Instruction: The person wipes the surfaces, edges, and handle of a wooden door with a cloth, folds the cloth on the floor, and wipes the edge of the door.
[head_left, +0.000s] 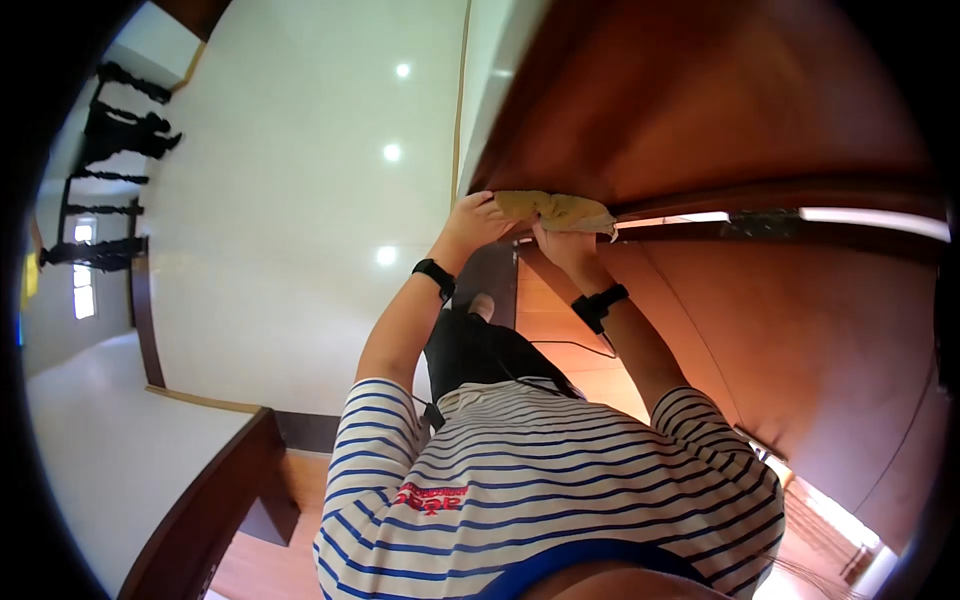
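A yellowish-tan cloth (560, 210) is bunched up at the edge of a large reddish-brown wooden panel (720, 100), which looks like a door. My left hand (478, 222) grips the cloth's left end with curled fingers. Close beside it, my right hand (570, 248) presses its fingers into the cloth from below, near the middle. The cloth partly hides the fingertips of both hands. Each wrist wears a black band.
Another brown wooden panel (790, 350) stands at right, with a bright gap between the two panels. A glossy white wall (310, 200) rises on the left. Dark balusters (108, 210) are at far left, dark wooden furniture (215, 500) at lower left. My foot (482, 306) shows below.
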